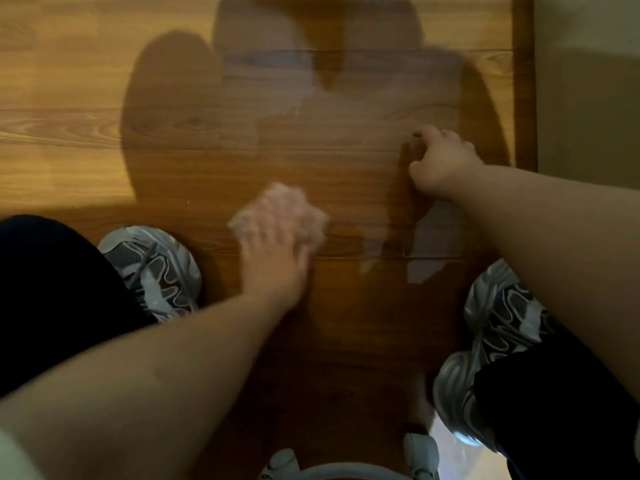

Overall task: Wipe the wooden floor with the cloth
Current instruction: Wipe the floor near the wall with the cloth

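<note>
Wiping was judged to be under way, mid-stroke. The pink cloth (282, 209) was bunched flat on the wooden floor (86, 81), roughly central between the two feet, and was pressed down by the left hand (277, 261). Both cloth and hand were motion-blurred. The fingers appeared to be laid out over the cloth and slightly apart, not clenched round it, though the blur left this uncertain.

The right hand (438, 161) was set on the boards ahead and to the right, well apart from the cloth. Its fingers were curled under, together, with nothing held; it was taken to be a brace.

A pale, patchy sheen was noted on the boards beyond the cloth and between the hands. It was read as damp film or glare; which one could not be settled. Progress: partial at best. The brighter boards at far left showed no such sheen.

Next move, as judged: steady downward pressure kept on the cloth, with strokes carried outward along the boards.

Surroundings:
- left sneaker (156, 271), just beside the cloth hand
- right sneaker (498, 327), near the right forearm
- darker wooden border strip (523, 81) against a pale wall (588, 98)
- grey-white object (346, 469) at the bottom edge, not identified
- body shadow (173, 98) over the work area, hiding dirt

Obstructions: both sneakers and the bracing hand were covering boards that would need wiping.
</note>
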Tool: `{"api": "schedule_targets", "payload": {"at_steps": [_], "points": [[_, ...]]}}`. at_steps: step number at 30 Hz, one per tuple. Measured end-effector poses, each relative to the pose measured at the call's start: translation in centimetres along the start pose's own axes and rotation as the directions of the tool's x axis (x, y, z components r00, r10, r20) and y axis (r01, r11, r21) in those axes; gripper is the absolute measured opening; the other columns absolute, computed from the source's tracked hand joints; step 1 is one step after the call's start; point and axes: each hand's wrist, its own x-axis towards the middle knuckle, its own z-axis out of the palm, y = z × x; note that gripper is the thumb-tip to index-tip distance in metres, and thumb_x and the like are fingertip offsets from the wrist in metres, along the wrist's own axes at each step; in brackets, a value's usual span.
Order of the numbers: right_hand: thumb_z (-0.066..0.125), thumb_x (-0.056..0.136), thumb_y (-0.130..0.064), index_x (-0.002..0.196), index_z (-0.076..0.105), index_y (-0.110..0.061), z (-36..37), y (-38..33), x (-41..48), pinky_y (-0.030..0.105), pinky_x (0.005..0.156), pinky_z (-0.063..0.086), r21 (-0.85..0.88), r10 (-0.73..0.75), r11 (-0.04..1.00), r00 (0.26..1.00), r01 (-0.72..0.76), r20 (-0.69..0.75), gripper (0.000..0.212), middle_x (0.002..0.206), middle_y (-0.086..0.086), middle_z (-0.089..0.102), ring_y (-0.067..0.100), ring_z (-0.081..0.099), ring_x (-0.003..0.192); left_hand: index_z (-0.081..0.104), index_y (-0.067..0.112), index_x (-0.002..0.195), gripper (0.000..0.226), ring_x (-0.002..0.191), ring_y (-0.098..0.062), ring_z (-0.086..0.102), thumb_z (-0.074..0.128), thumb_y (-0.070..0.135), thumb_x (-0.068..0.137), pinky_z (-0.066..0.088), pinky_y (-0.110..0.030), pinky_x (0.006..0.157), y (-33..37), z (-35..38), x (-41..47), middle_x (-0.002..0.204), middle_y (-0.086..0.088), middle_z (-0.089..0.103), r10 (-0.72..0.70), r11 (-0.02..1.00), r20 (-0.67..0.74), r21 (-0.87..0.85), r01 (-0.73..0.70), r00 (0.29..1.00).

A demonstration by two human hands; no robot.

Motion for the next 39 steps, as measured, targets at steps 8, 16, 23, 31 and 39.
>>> {"api": "schedule_targets", "payload": {"at_steps": [8, 16, 23, 31, 39], "points": [[0.047, 0.092, -0.025, 0.148, 0.027, -0.034, -0.3, -3.0, 1.4, 0.045, 0.101, 0.039, 0.002, -0.059, 0.998, 0.996, 0.059, 0.066, 0.06, 0.152, 0.011, 0.027, 0.04, 0.03, 0.134, -0.019, 0.031, 0.148, 0.062, 0.143, -0.039, -0.02, 0.014, 0.052, 0.099, -0.016, -0.05, 0.112, 3.0, 0.1, 0.5, 0.157, -0.016, -0.02, 0.439, 0.86, 0.203, 0.187, -0.475, 0.875], [0.048, 0.093, -0.027, 0.148, 0.025, -0.035, -0.7, -3.2, 0.4, 0.041, 0.099, 0.041, 0.017, -0.158, 0.987, 0.98, 0.157, 0.124, 0.061, 0.153, 0.01, 0.027, 0.038, 0.035, 0.132, -0.001, 0.026, 0.154, 0.065, 0.145, -0.041, -0.006, 0.027, 0.047, 0.099, 0.004, -0.053, 0.117, -8.2, -2.6, 2.7, 0.158, -0.023, -0.009, -0.083, 0.996, 0.104, 0.045, 0.079, 0.991], [0.047, 0.092, -0.026, 0.15, 0.023, -0.032, -0.1, 0.5, -2.2, 0.05, 0.102, 0.044, -0.037, -0.103, 0.993, 0.978, 0.112, 0.183, 0.063, 0.146, 0.015, 0.034, 0.042, 0.046, 0.122, -0.006, 0.034, 0.152, 0.07, 0.131, -0.03, -0.043, 0.032, 0.044, 0.094, -0.033, -0.048, 0.104, 2.1, 3.4, -11.8, 0.154, -0.003, -0.026, 0.61, 0.762, 0.338, -0.002, -0.648, 0.716], [0.046, 0.093, -0.025, 0.15, 0.022, -0.034, 2.5, 4.6, -7.0, 0.045, 0.095, 0.047, -0.026, -0.193, 0.979, 0.953, 0.205, 0.234, 0.062, 0.152, 0.012, 0.025, 0.04, 0.046, 0.121, 0.001, 0.036, 0.152, 0.065, 0.146, -0.026, -0.016, 0.028, 0.054, 0.096, -0.025, -0.046, 0.11, 5.1, 5.7, -13.3, 0.159, 0.006, -0.01, 0.831, 0.397, 0.381, 0.105, -0.912, 0.405], [0.045, 0.091, -0.024, 0.149, 0.023, -0.034, 2.1, 6.6, -7.0, 0.049, 0.098, 0.046, -0.02, -0.091, 0.995, 0.986, 0.094, 0.138, 0.063, 0.147, 0.013, 0.034, 0.041, 0.047, 0.119, 0.001, 0.026, 0.154, 0.069, 0.147, -0.038, -0.002, 0.027, 0.054, 0.097, -0.002, -0.052, 0.117, 0.6, 3.7, -6.7, 0.16, -0.018, -0.001, -0.074, 0.997, 0.01, 0.028, 0.074, 0.997]]}}
